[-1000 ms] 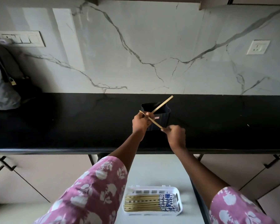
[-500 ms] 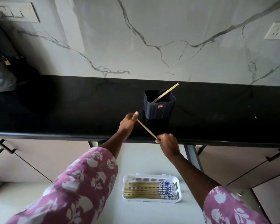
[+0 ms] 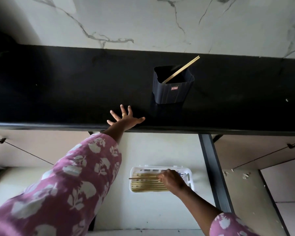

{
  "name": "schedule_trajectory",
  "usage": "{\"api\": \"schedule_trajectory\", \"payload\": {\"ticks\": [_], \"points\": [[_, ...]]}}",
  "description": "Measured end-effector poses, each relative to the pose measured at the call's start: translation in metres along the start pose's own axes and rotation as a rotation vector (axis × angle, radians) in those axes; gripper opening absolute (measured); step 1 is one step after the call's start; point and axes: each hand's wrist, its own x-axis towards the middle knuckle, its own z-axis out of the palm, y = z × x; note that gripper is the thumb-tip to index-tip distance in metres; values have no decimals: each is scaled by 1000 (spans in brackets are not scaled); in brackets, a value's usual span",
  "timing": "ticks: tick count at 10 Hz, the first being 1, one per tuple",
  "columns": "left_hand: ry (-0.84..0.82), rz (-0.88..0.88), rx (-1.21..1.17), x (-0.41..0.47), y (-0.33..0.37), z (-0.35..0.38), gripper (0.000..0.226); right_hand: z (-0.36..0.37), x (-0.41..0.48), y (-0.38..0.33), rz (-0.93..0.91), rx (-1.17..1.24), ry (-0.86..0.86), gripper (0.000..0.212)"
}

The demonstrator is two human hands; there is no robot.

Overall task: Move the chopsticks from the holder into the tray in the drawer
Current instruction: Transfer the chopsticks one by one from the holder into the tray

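Chopsticks [image 3: 143,178] sat pinched in the right hand [image 3: 171,182] over the tray [image 3: 143,167]; laying them parallel seemed wisest. The left hand [image 3: 124,119] rested splayed.

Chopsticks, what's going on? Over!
Left hand flat on counter. Right hand holds chopstick over tray. Two chopsticks left in holder. Nothing blocking.

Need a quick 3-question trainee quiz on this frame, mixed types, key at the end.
1. True or false: chopsticks lean in the holder on the countertop.
2. The left hand is: A) spread open on the countertop, B) gripping the holder, C) curled into a fist.
3. Fill in: the right hand pinches a chopstick over the white ____.
Key: 1 true; 2 A; 3 tray.
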Motion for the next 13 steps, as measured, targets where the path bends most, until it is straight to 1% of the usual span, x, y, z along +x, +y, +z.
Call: {"api": "schedule_trajectory", "payload": {"ticks": [1, 2, 3, 4, 5, 6, 7, 8, 9, 10, 11, 12, 13], "points": [[-17, 15, 13, 3, -1, 1, 100, 15, 3, 1, 10, -21, 7, 28], [-33, 2, 2, 3, 1, -1, 101, 19, 6, -1, -7, 39, 116, 38], [-42, -2, 2, 1, 4, -3, 98, 21, 8, 0, 76, 48, 25, 51], [-51, -8, 3, 2, 5, -4, 96, 22, 7, -1, 160, 31, 7, 39], [-60, -13, 1, 4, 5, -4, 96, 27, 11, -3, 162, -15, 31, 31], [-56, -19, 11, 3, 6, -3, 96, 31, 14, -4, 160, -70, -11, 31], [-52, -22, 13, 5, 7, -3, 96, 29, 17, -6, 103, -148, -14, 10], [-54, -23, 8, 6, 6, -3, 95, 27, 18, -5, 179, -100, -84, 19], [-49, -22, 8, 4, 6, -3, 93, 24, 13, 1, 104, -51, 33, 13], [-50, -22, 15, 1, 7, -3, 91, 25, 11, 11, 123, -109, 173, 20], [-57, -21, 9, -3, 7, -6, 89, 7, 14, 18, 76, -144, 414, 18], [-60, -24, 2, -7, 8, -7, 87, -19, 15, 25, 61, -123, 641, 21], [-55, -30, -4, -9, 8, -8, 86, -48, 19, 31, 77, -52, 844, 17]]}}
